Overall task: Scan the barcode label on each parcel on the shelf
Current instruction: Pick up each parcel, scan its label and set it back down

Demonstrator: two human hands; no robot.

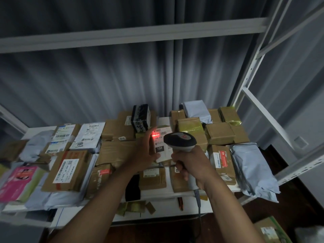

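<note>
The left hand (145, 151) is gripping a small white-labelled parcel (162, 144) by its left edge, fingers curled round it, holding it tilted up above the brown boxes at the middle of the shelf (163, 193). The right hand (190, 162) is clasping the handle of a grey barcode scanner (180, 140), whose head is sitting just right of and partly in front of the parcel. A red scan line (155, 135) is glowing on the label's upper left, beside the left fingertips.
</note>
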